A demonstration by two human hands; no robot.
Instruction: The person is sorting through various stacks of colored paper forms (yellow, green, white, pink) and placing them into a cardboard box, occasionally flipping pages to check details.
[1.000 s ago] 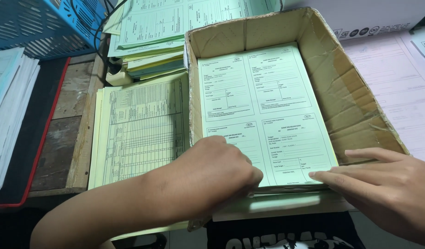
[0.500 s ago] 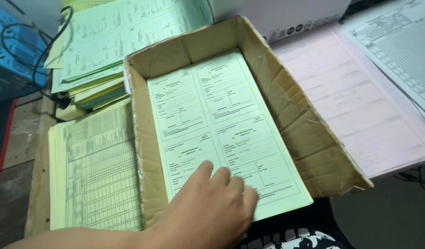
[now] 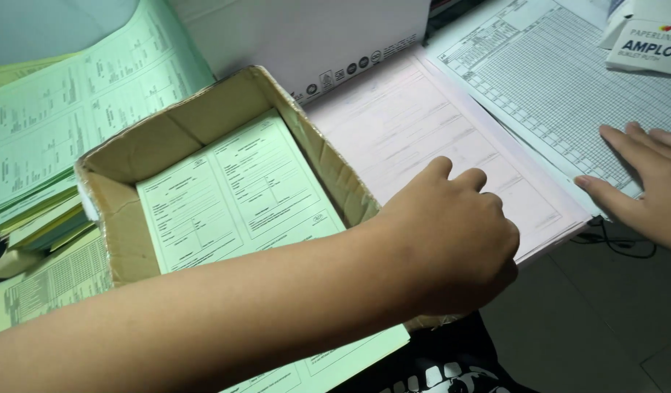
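My left hand point(image 3: 452, 240) reaches across the cardboard box point(image 3: 226, 116) and rests, fingers curled, on the pink sheets point(image 3: 422, 131); holding nothing that I can see. My right hand point(image 3: 644, 178) is well apart from it, flat and fingers spread on the gridded white sheet point(image 3: 561, 80) at the right edge of the desk, also gripping nothing. The pink sheets lie just beside the box's right wall, between the box and the gridded sheet, near edge overhanging the desk front. I'd judge them thin, light, floppy, slick against each other: a stack that slides and fans, creases easily. Best hold is probably the near overhanging edge, thumb under, fingers on top. Green forms point(image 3: 241, 196) lie flat inside the box; more green paper point(image 3: 52, 138) is stacked to the left. Hidden: my forearm covers the box's near corner and the forms' lower part; left fingertips out of sight. Stack thickness hard to make out.
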